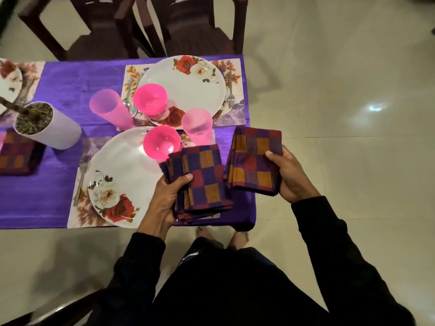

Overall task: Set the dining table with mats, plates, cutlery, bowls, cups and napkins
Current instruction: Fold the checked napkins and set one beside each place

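My left hand (167,198) grips a stack of folded checked napkins (202,182) above the near right corner of the table. My right hand (288,175) holds a single folded checked napkin (254,158) just past the table's right edge. Two floral plates lie on floral mats, the near plate (122,175) and the far plate (188,88). A pink bowl (161,144) sits on the near plate and another pink bowl (150,100) by the far plate. Pink cups (196,125) (108,109) stand near them. A fork (81,177) lies left of the near plate, another fork (230,92) right of the far plate.
A purple cloth (58,83) covers the table. A white pot with a plant (47,125) stands at the left, with another folded napkin (16,154) beside it. Dark chairs (131,27) stand at the far side. Pale tiled floor (341,102) lies to the right.
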